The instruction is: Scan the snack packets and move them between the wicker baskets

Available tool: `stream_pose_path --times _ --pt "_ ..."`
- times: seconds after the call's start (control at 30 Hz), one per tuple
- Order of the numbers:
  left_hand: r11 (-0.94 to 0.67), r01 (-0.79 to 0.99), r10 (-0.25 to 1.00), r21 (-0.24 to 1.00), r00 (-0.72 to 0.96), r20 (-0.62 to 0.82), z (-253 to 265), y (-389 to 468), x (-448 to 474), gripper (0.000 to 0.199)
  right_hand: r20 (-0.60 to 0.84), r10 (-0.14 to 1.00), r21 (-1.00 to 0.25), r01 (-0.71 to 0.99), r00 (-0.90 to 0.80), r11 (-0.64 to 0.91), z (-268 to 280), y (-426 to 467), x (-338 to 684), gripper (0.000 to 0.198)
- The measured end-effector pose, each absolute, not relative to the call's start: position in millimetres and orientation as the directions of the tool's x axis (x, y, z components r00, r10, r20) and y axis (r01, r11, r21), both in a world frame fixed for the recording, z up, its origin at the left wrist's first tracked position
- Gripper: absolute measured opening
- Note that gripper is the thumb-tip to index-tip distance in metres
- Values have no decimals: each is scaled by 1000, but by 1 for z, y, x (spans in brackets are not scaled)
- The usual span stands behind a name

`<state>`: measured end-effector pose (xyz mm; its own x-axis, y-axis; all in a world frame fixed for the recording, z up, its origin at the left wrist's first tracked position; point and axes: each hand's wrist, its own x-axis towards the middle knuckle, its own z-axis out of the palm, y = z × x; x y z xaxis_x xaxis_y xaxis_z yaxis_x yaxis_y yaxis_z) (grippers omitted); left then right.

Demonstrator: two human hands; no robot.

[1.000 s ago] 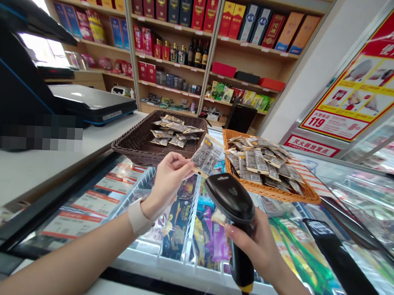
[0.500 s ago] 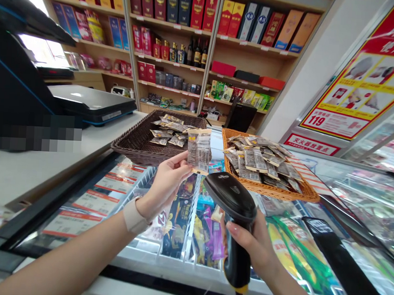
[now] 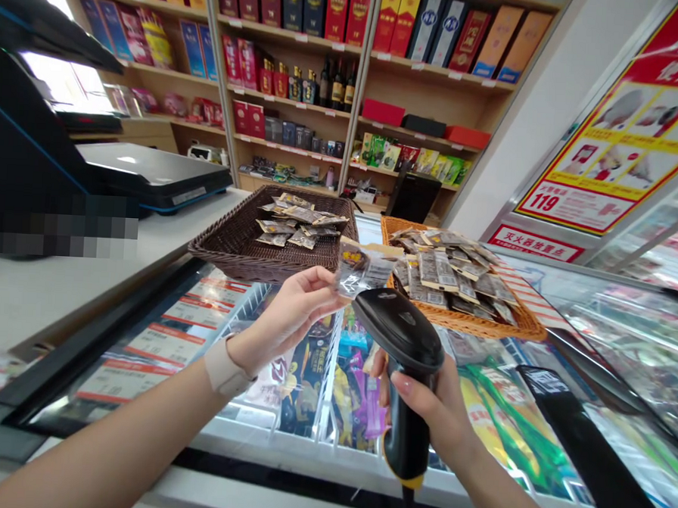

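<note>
Between thumb and fingers, my left hand (image 3: 293, 312) pinches a small snack packet (image 3: 366, 269) with clear film and a cream edge. Wrapped round the handle of a black barcode scanner (image 3: 403, 329) is my right hand (image 3: 441, 411); the scanner's head is just below and right of the packet. Behind my left hand, a dark brown wicker basket (image 3: 225, 259) holds several similar packets (image 3: 295, 217). An orange wicker basket (image 3: 517, 324) on the right holds a bigger pile of packets (image 3: 440, 267).
Both baskets rest on a glass-topped freezer (image 3: 157, 351) with packaged goods inside. To the left, a counter (image 3: 163, 233) carries a scale (image 3: 155, 172) and a dark machine (image 3: 28, 116). Shelves of boxes and bottles (image 3: 294, 32) line the back. A black strip (image 3: 590, 449) lies at right.
My left hand has turned the packet from upright with its printed back showing to tilted, and moved it slightly right. The scanner stays in nearly the same place.
</note>
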<state>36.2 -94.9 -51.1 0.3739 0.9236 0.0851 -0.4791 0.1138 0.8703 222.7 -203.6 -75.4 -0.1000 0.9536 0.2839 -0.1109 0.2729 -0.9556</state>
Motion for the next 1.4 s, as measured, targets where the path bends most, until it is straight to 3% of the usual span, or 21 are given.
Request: stream_pose_path --times 0.2,0.3,0.43,0.6,0.73,0.93,1.4 --pt "174 -398 847 901 526 69 -50 -97 37 53 271 959 -959 -111 -86 261 -75 -202 223 35" --pt "149 -379 829 913 551 94 -50 -98 39 51 250 964 -966 -91 -87 242 -74 -202 223 37" --pt "64 -381 873 923 469 133 -52 -94 38 44 278 958 -959 -82 -72 272 -72 -206 223 36" --pt "-74 -368 938 927 289 189 -57 -84 34 46 358 933 -934 1 -27 359 -70 -221 222 32" --pt "-128 -299 957 946 213 197 -61 -76 32 50 343 938 -938 35 -43 344 -68 -230 217 28" --pt "-122 -279 957 953 221 188 -65 -72 31 50 244 969 -970 -6 -37 244 -66 -232 214 27" --pt "-143 -274 955 951 213 205 -62 -75 32 45 174 984 -983 47 -38 176 -62 -229 215 31"
